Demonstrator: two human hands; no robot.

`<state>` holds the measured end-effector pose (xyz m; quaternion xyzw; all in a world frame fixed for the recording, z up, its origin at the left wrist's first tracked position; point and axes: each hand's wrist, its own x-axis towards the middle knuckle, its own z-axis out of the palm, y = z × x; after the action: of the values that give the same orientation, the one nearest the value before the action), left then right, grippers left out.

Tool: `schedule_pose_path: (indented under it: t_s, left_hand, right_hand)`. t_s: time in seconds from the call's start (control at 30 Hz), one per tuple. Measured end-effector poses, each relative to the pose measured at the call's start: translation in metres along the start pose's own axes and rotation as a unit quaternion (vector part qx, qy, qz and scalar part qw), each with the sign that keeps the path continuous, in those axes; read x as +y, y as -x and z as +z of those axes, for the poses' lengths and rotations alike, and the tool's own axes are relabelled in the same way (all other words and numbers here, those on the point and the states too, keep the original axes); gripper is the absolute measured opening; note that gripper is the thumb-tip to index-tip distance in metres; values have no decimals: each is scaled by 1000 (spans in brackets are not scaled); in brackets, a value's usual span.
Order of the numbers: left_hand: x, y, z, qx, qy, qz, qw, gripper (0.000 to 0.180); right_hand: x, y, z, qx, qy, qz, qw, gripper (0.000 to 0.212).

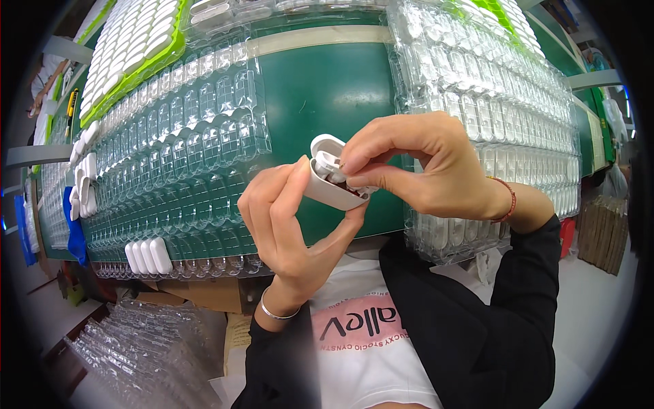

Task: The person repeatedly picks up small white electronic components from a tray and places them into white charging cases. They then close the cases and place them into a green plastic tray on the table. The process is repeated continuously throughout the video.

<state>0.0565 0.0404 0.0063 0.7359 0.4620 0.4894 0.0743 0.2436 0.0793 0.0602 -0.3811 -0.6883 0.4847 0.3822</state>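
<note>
My left hand (289, 228) grips a small white case with rounded ends, like an earbud charging case (332, 193), between thumb and fingers. The hinged lid (327, 144) of the case stands up, and white inner parts with a dark reddish patch show in its opening. Over that opening, the thumb and forefinger of my right hand (429, 163) are pinched together. Whatever lies between those fingertips is too small and covered to make out. Both hands are above the green table (327, 88), between two areas of clear plastic trays.
Clear trays (197, 129) with moulded pockets cover the left side; white pieces (148, 256) sit at their near edge. More clear trays (477, 102) are stacked at right. A lime-green tray (133, 54) full of white pieces lies far left. Empty trays (150, 354) pile up below.
</note>
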Motion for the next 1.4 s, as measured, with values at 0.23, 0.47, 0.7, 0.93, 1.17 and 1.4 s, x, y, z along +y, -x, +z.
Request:
schedule_pose_path:
  t_s: [0.23, 0.47, 0.7, 0.93, 1.17, 1.4]
  left_hand:
    - [1, 2, 3, 10, 10, -5, 1000, 77]
    - [3, 0, 3, 39, 4, 7, 999, 76]
    - [6, 1, -2, 12, -2, -14, 1000, 79]
    - [0, -3, -4, 54, 19, -42, 997, 84]
    - [7, 0, -1, 101, 79, -14, 992, 85]
    - [2, 14, -32, -65, 231, -128, 962, 59]
  right_hand:
    - [5, 1, 4, 15, 68, -86, 994, 15]
    - [7, 4, 11, 29, 44, -97, 994, 22]
    - [11, 8, 18, 54, 90, -137, 985, 24]
    - [-8, 5, -3, 1, 103, -180, 978, 30]
    - [-18, 1, 15, -32, -270, 198, 942, 40]
    - [-6, 12, 10, -92, 17, 62, 994, 25]
